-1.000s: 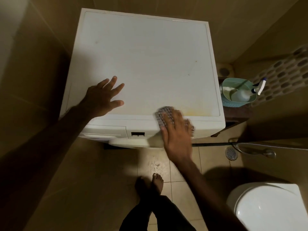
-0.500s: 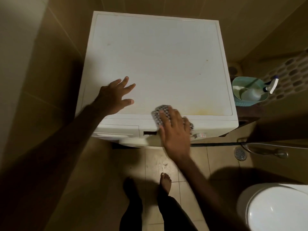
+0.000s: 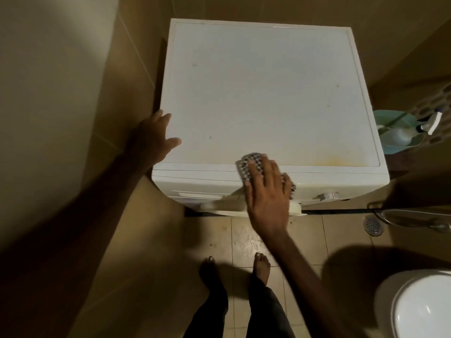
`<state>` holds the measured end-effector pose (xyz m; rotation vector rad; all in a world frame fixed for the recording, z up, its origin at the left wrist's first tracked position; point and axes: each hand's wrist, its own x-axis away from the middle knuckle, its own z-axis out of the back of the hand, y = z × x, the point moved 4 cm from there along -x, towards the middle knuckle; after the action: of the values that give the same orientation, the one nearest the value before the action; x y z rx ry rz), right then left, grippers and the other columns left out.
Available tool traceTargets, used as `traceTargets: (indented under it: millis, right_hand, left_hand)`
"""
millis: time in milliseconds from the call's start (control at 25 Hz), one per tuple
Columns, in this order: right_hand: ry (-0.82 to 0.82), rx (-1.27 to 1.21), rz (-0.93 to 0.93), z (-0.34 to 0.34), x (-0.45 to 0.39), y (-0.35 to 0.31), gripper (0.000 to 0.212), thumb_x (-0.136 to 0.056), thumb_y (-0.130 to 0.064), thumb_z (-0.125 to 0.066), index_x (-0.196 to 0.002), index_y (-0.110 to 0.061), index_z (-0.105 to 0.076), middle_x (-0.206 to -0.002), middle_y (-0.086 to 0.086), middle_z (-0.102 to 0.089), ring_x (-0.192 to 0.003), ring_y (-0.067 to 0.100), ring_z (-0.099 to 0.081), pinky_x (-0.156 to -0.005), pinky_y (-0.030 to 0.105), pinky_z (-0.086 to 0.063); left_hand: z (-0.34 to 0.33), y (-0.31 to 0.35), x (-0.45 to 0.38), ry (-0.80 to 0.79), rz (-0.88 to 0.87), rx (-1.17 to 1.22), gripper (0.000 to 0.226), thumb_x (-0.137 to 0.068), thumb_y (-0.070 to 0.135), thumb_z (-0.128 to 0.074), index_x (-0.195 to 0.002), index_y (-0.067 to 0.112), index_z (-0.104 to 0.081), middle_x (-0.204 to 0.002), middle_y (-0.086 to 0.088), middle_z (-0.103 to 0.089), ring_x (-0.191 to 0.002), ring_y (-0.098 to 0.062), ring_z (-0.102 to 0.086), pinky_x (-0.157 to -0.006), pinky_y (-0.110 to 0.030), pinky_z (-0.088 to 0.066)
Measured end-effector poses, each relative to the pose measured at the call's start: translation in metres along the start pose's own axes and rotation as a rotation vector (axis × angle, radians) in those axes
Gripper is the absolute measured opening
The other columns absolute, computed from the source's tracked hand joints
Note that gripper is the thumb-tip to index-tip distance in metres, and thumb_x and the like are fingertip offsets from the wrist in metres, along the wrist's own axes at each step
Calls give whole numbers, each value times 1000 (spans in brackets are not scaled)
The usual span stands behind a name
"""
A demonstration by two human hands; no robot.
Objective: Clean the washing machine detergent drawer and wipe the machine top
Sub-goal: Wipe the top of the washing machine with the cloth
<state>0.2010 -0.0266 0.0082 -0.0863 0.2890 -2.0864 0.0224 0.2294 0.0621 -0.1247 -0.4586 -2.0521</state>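
Fingers [image 3: 256, 167] of the right hand [image 3: 267, 193] lie straight and slightly spread, pressing flat on one checked cloth [image 3: 249, 164] at the front lip of the washing machine [image 3: 256, 93]; flat pressure of that kind suits wiping, not gripping, so I judge the top-wiping step is in hand. Part of the cloth peeks out past the fingertips and part shows at the thumb side, so it sits under the palm, not bunched in a fist.

Nearest of all, two bare feet stand on the tiled floor [image 3: 246, 240], and one white toilet [image 3: 419, 306] fills the lower right corner. One round floor drain [image 3: 373, 225] sits just beyond it, beside a metal hose.

Below the right hand, the detergent drawer [image 3: 195, 193] shows as a panel on the machine's front, at the left; whether it is fully shut is hard to tell from above.

One left hand [image 3: 153, 137] rests at the machine's left edge, fingers loose and open, holding nothing; it probably braces the body while the other wipes.

Further in, the machine top carries one yellowish stain [image 3: 334, 161] near the front right corner, well apart from the cloth, plus a few faint specks. That stain looks like the remaining work.

Beside the machine's right side, one teal basket [image 3: 400, 145] holds one spray bottle [image 3: 429, 123], likely kept within reach
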Motion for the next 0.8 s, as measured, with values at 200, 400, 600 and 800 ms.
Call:
traceTargets:
  millis: [200, 400, 600, 800]
  right_hand:
    - [127, -35, -278, 3, -38, -14, 52, -110, -39, -36, -158, -20, -39, -170, 10, -25, -156, 32, -24, -123, 61, -20]
    - [-62, 33, 297, -25, -11, -106, 54, -111, -42, -34, -162, -26, -28, -173, 8, -17, -159, 30, -17, -125, 58, -19]
    - [59, -21, -110, -5, -28, -25, 52, -110, -44, -33, -157, -24, -39, -170, 8, -26, -157, 31, -23, -121, 60, -24]
    - [-35, 0, 216, -27, -45, -131, 55, -109, -44, -34, -160, -23, -35, -171, 13, -22, -157, 34, -21, -123, 61, -22]
  left_hand:
    - [3, -12, 4, 28, 9, 71, 64, -98, 32, -69, -154, 9, -46, -166, -8, -34, -147, -34, -44, -118, -44, -37]
    - [3, -17, 3, -4, 6, 123, 65, -100, 26, -67, -158, 14, -41, -169, -3, -28, -150, -30, -39, -122, -41, -32]
    - [1, -25, 1, -31, 43, 177, 66, -101, 29, -65, -160, 23, -37, -170, 6, -23, -150, -27, -40, -123, -42, -33]
    - [1, -25, 0, -73, 62, 154, 65, -102, 28, -63, -161, 25, -35, -171, 8, -20, -150, -28, -40, -124, -44, -31]
